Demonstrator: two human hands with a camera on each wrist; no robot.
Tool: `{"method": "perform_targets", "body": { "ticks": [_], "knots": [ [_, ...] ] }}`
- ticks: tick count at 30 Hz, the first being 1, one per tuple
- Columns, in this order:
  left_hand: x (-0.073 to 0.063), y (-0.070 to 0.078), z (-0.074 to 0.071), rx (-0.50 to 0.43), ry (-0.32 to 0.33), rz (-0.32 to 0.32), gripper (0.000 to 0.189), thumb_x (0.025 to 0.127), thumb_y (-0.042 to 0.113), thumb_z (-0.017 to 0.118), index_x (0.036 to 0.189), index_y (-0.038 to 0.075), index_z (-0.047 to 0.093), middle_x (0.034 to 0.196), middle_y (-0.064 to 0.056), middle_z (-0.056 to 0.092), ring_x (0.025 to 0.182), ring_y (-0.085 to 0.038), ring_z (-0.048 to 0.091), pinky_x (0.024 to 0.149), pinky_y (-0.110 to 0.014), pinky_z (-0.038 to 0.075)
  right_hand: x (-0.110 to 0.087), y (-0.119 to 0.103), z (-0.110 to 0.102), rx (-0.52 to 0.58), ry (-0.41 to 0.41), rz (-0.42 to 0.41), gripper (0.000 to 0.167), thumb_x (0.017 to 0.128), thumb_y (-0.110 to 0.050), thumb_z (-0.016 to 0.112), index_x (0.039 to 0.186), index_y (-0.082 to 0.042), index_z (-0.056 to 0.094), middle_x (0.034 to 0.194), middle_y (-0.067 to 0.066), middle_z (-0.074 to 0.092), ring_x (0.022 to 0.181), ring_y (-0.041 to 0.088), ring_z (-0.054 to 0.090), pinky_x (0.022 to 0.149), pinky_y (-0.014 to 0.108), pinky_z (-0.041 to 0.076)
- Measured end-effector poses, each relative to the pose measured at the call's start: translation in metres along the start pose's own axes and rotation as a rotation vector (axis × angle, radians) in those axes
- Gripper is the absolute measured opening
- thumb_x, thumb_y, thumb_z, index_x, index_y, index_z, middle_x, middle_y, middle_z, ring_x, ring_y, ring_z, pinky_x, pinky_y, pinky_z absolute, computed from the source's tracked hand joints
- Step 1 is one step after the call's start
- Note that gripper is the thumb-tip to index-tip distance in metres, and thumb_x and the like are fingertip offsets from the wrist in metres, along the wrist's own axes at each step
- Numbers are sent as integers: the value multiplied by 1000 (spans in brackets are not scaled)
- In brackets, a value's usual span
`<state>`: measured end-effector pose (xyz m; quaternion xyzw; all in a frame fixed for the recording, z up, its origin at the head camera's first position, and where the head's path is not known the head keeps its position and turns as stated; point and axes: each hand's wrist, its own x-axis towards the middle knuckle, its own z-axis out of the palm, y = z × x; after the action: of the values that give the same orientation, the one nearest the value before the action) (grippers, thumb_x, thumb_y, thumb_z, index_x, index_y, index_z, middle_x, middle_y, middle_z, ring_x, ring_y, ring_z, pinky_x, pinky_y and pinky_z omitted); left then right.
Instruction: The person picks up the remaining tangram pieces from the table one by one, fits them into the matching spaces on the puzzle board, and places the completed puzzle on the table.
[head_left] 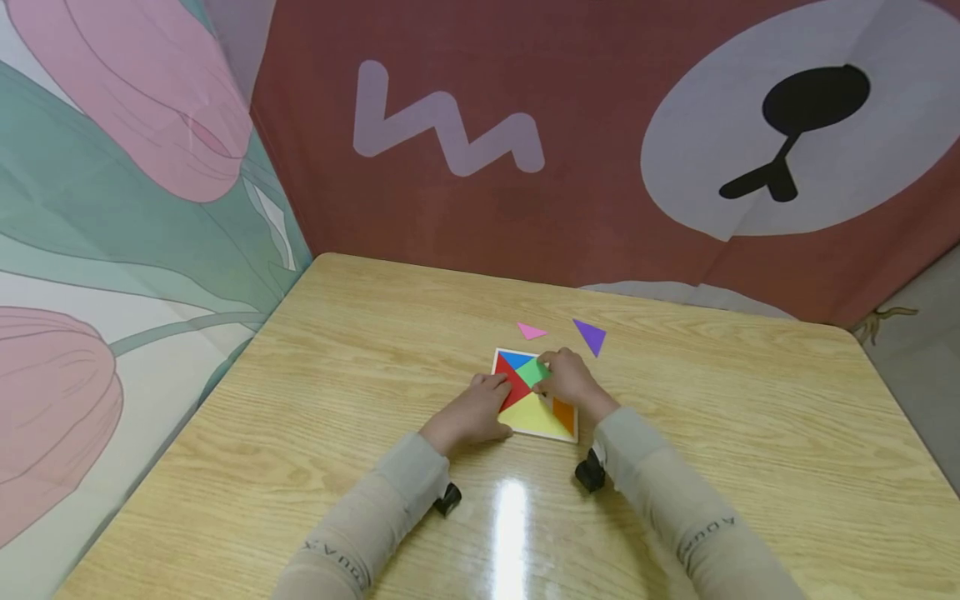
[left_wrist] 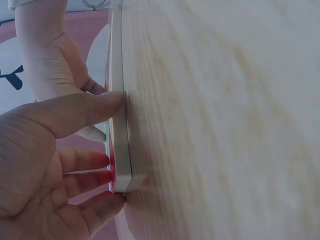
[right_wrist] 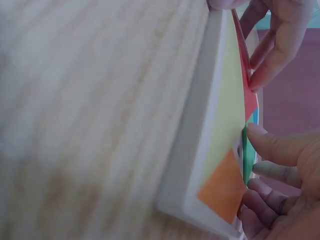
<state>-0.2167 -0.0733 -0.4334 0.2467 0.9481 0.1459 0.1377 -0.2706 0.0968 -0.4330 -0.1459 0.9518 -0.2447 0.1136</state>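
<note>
A square white tangram tray [head_left: 543, 435] lies on the table with colored pieces in it. My left hand [head_left: 474, 408] grips its near left corner, thumb along the front side and fingertips over the red triangle [head_left: 512, 387]. In my right hand [head_left: 572, 380] the green square [head_left: 533, 372] is pinched, lying over the tray's middle. The right wrist view shows the thumb against the green edge and other fingers beyond it. A yellow triangle [head_left: 534, 415], an orange piece [right_wrist: 225, 187] and a blue triangle [head_left: 516, 359] fill other parts. A small gap shows beside the green square.
Beyond the tray, a pink triangle [head_left: 532, 332] and a purple triangle [head_left: 591, 337] lie loose on the wooden table [head_left: 360, 358]. A printed cloth [head_left: 480, 217] hangs behind the table's far edge, with another flower-patterned one [head_left: 150, 242] along the left.
</note>
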Motion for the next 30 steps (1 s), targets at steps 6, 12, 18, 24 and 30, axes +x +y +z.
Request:
{"method": "perform_targets", "body": {
  "ticks": [6, 12, 18, 24, 30],
  "knots": [
    [1, 0, 1, -6, -2, -6, 69, 74, 29, 65, 130, 1, 36, 134, -10, 31, 118, -24, 27, 94, -29, 29, 3, 4, -7, 96, -48, -19, 37, 79, -14, 62, 109, 6, 54, 86, 15, 53, 76, 24, 50, 67, 35, 42],
    [2, -1, 2, 0, -7, -11, 70, 74, 30, 65, 130, 1, 36, 134, -9, 31, 118, -24, 27, 94, -29, 29, 8, 10, -9, 169, -47, -21, 31, 81, -14, 59, 105, 6, 55, 87, 14, 54, 75, 24, 48, 66, 35, 42],
    [2, -1, 2, -10, -18, -25, 70, 75, 30, 64, 131, 2, 34, 135, -9, 29, 118, -23, 25, 94, -29, 29, 11, 12, -8, 175, -17, -19, 29, 82, -16, 58, 104, 3, 55, 88, 13, 55, 74, 23, 49, 64, 32, 42],
    [3, -2, 2, 6, -22, -23, 70, 75, 32, 64, 131, 3, 34, 135, -9, 30, 118, -23, 26, 94, -29, 29, 17, 16, -6, 181, 34, -13, 23, 83, -16, 57, 100, 0, 57, 87, 11, 56, 77, 22, 50, 66, 33, 43],
    [2, -3, 2, -6, -27, -24, 71, 75, 33, 64, 132, 3, 33, 136, -8, 28, 119, -23, 24, 94, -29, 29, 20, 18, -10, 212, 82, -46, 22, 84, -12, 55, 99, 4, 57, 82, 12, 53, 72, 22, 48, 60, 31, 42]
  ]
}}
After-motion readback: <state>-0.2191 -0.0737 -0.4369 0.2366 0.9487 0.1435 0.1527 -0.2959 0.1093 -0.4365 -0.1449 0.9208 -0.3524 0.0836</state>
